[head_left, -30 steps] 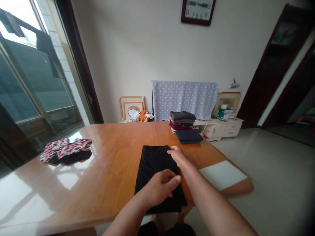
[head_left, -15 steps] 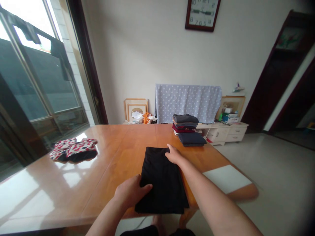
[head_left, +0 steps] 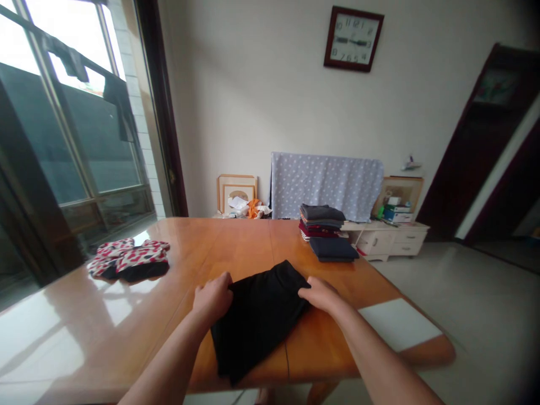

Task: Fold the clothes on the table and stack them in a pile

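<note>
A folded black garment [head_left: 257, 320] lies slanted at the near side of the wooden table [head_left: 236, 242], and its exact kind cannot be made out. My left hand [head_left: 213, 296] grips its upper left edge, fingers closed around the cloth. At the upper right corner, my right hand [head_left: 321, 293] pinches the fabric between thumb and fingers. Beyond the right hand sits a dark navy folded garment [head_left: 333, 250], just in front of a stack of folded clothes [head_left: 323, 220] in grey and dark red.
A patterned red, white and black garment [head_left: 130, 261] rests at the table's left. A pale sheet [head_left: 400, 323] lies near the right edge. Behind the table stand a low white cabinet [head_left: 407, 242] and a polka-dot cloth [head_left: 324, 183] draped over something.
The black garment has turned clockwise and its near end has swung left. My left hand moved forward to its upper edge; my right hand shifted slightly right and nearer. The view tilted up somewhat.
</note>
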Tool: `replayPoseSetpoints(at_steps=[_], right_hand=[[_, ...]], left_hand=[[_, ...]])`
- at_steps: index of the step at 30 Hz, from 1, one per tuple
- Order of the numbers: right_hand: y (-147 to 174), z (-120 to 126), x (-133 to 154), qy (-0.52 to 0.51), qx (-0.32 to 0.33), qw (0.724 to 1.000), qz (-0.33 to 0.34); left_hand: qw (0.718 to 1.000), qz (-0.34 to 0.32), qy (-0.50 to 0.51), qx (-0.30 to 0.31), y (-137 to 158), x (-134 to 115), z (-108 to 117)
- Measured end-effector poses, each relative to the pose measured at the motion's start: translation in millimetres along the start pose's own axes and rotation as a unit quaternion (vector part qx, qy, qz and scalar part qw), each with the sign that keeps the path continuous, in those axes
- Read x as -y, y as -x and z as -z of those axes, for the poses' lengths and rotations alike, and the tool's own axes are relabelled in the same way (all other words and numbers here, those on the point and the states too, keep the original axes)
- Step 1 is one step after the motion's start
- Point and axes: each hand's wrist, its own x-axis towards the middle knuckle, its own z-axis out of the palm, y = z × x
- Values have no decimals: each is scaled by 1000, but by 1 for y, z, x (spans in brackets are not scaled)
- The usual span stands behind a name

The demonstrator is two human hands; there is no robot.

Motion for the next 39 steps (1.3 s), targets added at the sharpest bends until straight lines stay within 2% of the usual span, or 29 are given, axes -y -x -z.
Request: replayPoseSetpoints(at_steps=[5, 8, 11, 13, 15, 20, 25, 29, 31, 34, 37, 39], right_hand=[[30, -3, -25, -100, 14, 995, 21], [23, 3, -34, -164, -33, 986, 10], [5, 7, -31, -216, -76, 973, 5], [-8, 7, -21, -191, -97, 977, 11], [-18, 4, -8, -122, -109, 986, 10], [-32, -6, 15, 55, -80, 995, -17], [-27, -17, 5, 93, -123, 987, -31], [-15, -11, 8, 114, -127, 985, -39], [-7, -5, 18, 115, -158, 981, -16], [5, -2, 32, 114, -193, 971, 83], [15, -11, 32, 127, -117, 970, 172], [19, -21, 24, 141, -47, 975, 166]], left_hand=[[993, -18, -34, -116, -40, -4, -15], [990, -38, -18, -133, -45, -8, -26], [990, -64, -2, -128, -38, -7, -33], [990, -77, 2, -117, -33, -5, -36], [990, -90, -1, -105, -30, -2, -38], [988, -132, 5, -77, -35, 5, -45], [990, -143, 5, -11, -46, 14, -55], [988, -151, 0, 6, -48, 16, -58], [988, -152, -2, 7, -47, 14, -57], [989, -149, -4, 2, -45, 12, -57], [989, -151, -6, -5, -44, 11, -57], [988, -152, -6, -1, -44, 11, -58]])
